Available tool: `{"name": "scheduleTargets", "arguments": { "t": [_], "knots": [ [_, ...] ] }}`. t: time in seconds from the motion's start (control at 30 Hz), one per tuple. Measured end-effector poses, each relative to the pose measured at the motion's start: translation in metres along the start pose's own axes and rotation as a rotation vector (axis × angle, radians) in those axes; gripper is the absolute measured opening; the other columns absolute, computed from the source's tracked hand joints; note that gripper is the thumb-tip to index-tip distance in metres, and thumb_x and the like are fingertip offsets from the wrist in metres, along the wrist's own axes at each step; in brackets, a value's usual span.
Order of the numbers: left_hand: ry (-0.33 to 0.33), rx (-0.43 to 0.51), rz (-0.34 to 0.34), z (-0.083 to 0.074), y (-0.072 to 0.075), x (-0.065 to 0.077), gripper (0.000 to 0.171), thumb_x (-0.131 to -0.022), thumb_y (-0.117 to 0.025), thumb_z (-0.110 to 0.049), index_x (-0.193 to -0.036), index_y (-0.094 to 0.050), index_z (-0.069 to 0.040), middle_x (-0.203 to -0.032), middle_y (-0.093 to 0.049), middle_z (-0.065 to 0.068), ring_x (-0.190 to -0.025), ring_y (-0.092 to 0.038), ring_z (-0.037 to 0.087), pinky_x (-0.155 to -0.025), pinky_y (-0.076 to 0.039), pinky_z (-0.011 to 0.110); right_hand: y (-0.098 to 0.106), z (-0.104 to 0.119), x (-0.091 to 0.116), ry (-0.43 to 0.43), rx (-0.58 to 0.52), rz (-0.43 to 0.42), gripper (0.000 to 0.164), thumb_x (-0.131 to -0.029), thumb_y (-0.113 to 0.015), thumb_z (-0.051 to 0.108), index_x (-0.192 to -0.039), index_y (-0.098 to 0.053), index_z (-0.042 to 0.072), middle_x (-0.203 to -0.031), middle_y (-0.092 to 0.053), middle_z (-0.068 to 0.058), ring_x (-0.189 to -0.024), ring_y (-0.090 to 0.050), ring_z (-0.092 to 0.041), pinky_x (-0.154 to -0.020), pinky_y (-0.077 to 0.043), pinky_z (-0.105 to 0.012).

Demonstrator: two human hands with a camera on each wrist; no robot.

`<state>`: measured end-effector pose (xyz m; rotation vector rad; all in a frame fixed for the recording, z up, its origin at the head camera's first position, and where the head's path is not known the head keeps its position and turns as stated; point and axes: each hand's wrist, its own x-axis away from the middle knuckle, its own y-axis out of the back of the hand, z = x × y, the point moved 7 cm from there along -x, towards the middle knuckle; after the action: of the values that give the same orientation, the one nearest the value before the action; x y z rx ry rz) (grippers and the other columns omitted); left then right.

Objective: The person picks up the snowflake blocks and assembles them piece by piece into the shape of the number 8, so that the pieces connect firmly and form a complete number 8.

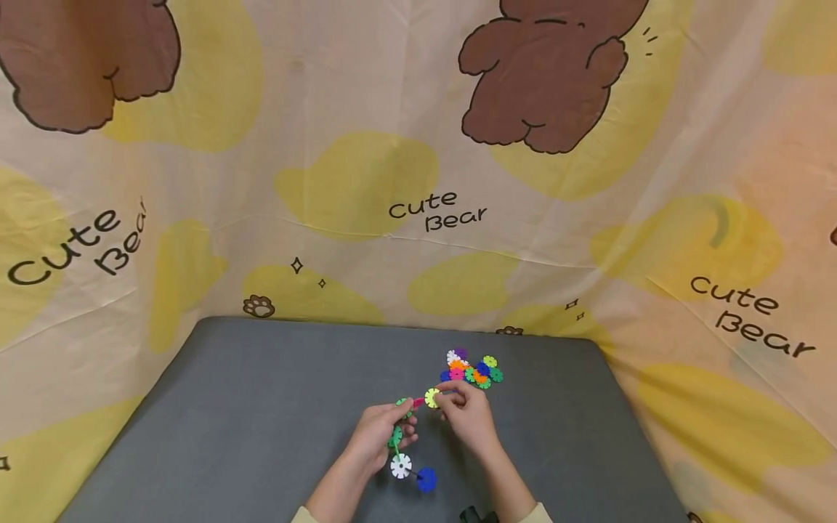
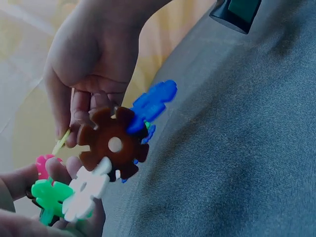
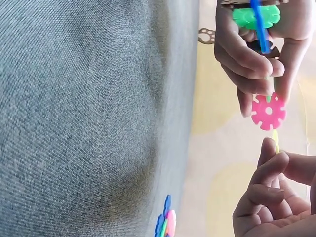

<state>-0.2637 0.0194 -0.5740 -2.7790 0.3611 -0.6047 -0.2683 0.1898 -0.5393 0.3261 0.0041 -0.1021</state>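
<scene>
My left hand (image 1: 375,434) grips a chain of slotted flower-shaped plastic discs. A pink disc (image 3: 269,112) projects from its fingertips. Below the hand hang a green disc (image 1: 395,437), a white disc (image 1: 401,466), a brown disc (image 2: 98,136) and, at the end, a blue disc (image 1: 426,479). Between thumb and fingers, my right hand (image 1: 469,420) pinches a yellow disc (image 1: 431,398), edge-on in both wrist views. Its rim is at the pink disc's edge; whether their slots interlock I cannot tell. Fingers cover part of the chain.
A pile of loose discs (image 1: 458,373) in several colours lies on the grey table (image 1: 275,392) beyond the right hand. A black object (image 1: 477,515) is at the near edge. Patterned cloth (image 1: 353,189) hangs behind and beside the table.
</scene>
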Motion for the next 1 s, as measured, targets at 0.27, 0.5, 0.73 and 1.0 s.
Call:
{"name": "scheduleTargets", "arguments": {
  "t": [0.27,0.5,0.73,1.0],
  "knots": [
    [0.005,-0.068,-0.004,-0.0019,-0.0006,0.0016,0.045,-0.1,-0.064,-0.03,-0.113,-0.064,0.014,-0.079,-0.065,0.002,-0.065,-0.061,0.01,-0.068,-0.058,0.029,0.0004,0.0011,0.0006,0.012,0.033,-0.014,0.016,-0.093,-0.073,0.014,-0.104,-0.072,0.003,-0.078,-0.07,-0.025,-0.066,-0.066,-0.04,-0.052,-0.048,-0.024],
    [0.002,-0.116,-0.024,-0.0024,0.0002,0.0024,0.043,-0.099,-0.066,-0.033,-0.106,-0.069,0.01,-0.078,-0.067,0.002,-0.065,-0.061,0.01,-0.069,-0.058,0.03,0.0005,-0.0002,-0.0001,0.027,0.008,-0.009,0.017,-0.092,-0.074,0.013,-0.103,-0.073,0.001,-0.077,-0.071,-0.021,-0.06,-0.065,-0.03,-0.053,-0.048,-0.024],
    [-0.086,-0.275,-0.086,-0.0079,0.0039,0.0036,0.04,-0.094,-0.072,-0.034,-0.097,-0.073,0.006,-0.08,-0.07,0.007,-0.068,-0.061,0.014,-0.072,-0.055,0.035,-0.0023,-0.0015,0.0017,0.027,0.003,0.007,0.017,-0.092,-0.074,0.014,-0.103,-0.073,0.002,-0.081,-0.072,-0.024,-0.064,-0.066,-0.037,-0.053,-0.049,-0.023],
    [-0.091,-0.306,-0.097,-0.0094,0.0061,0.0021,0.039,-0.096,-0.07,-0.032,-0.097,-0.074,0.006,-0.081,-0.071,0.009,-0.07,-0.063,0.017,-0.073,-0.056,0.037,-0.007,-0.0015,0.0037,0.096,-0.006,0.03,0.013,-0.093,-0.074,0.016,-0.102,-0.073,0.006,-0.081,-0.073,-0.017,-0.065,-0.067,-0.035,-0.052,-0.05,-0.024]
  ]
}}
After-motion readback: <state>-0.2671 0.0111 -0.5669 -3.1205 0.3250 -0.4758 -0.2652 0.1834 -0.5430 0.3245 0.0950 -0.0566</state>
